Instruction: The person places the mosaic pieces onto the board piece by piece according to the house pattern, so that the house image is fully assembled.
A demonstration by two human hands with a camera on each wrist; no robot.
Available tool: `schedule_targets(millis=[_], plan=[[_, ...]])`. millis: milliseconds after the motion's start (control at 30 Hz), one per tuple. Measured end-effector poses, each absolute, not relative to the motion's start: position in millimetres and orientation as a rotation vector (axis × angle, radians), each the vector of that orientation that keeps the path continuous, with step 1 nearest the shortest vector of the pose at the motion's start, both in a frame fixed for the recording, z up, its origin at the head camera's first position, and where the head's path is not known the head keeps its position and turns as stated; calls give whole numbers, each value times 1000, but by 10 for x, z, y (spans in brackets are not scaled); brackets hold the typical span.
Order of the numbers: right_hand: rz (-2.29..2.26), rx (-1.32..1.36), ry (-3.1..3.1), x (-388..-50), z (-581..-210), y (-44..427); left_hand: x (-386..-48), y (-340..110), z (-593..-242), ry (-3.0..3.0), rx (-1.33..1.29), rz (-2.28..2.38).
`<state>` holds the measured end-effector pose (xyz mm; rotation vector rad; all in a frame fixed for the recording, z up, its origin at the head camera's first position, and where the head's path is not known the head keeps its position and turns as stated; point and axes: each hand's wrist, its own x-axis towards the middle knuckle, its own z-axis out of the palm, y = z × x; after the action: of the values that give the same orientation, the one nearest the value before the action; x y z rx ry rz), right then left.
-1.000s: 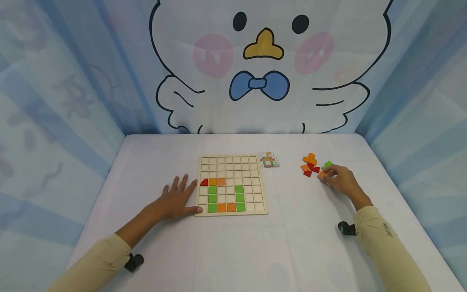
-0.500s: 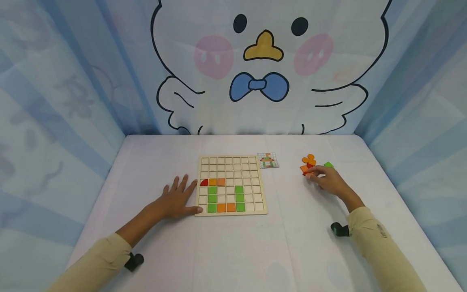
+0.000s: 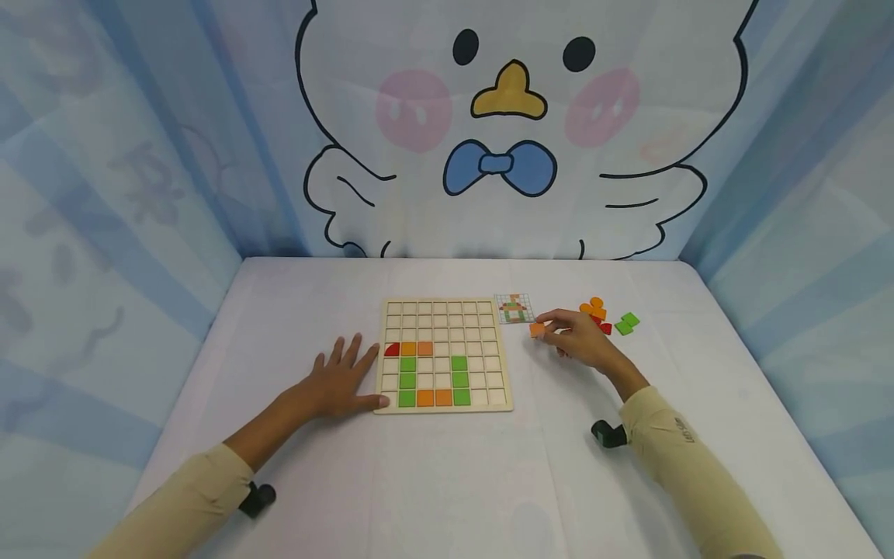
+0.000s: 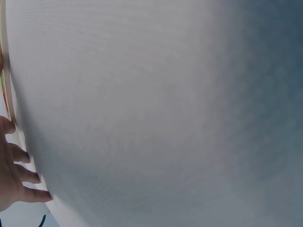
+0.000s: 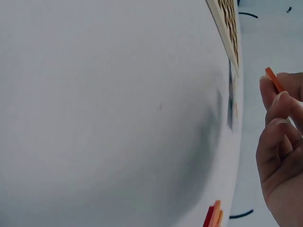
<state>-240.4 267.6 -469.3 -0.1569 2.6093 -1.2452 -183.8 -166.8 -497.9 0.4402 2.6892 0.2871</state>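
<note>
My right hand (image 3: 580, 339) pinches an orange square tile (image 3: 537, 330) between thumb and fingertips, held above the table just right of the board; the right wrist view shows the tile (image 5: 274, 79) edge-on. A wooden grid board (image 3: 447, 314) lies mid-table. In its cells sit a red quarter-round tile (image 3: 393, 350), several orange squares (image 3: 425, 398) and two columns of green squares (image 3: 408, 381). My left hand (image 3: 334, 387) lies with fingers spread, thumb and index finger touching the board's left edge. The left wrist view catches part of that hand (image 4: 12, 170) at its left side.
A small pattern card (image 3: 514, 309) lies beside the board's upper right corner. Farther right is a pile of loose orange pieces (image 3: 596, 303) and red pieces (image 3: 606, 329), with green tiles (image 3: 627, 324) beside it. A printed curtain (image 3: 503, 225) stands behind the table.
My right hand has carried the orange square tile leftward from the loose pieces toward the board, uncovering the green tiles. My left hand has stayed at the board's edge.
</note>
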Motion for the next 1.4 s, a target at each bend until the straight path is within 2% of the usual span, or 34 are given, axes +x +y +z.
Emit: schedule_targets(millis=[400, 933, 1400], plan=[[-1323, -395, 2468, -2490, -4779, 2012, -1856, -1682, -5024, 2702, 452, 294], [-1230, -631, 2486, -2538, -4943, 1470, -1844, -1677, -4999, 2708, 458, 301], [-1052, -595, 2567, -2530, -4952, 1231, -1840, -1671, -5020, 2718, 457, 289]])
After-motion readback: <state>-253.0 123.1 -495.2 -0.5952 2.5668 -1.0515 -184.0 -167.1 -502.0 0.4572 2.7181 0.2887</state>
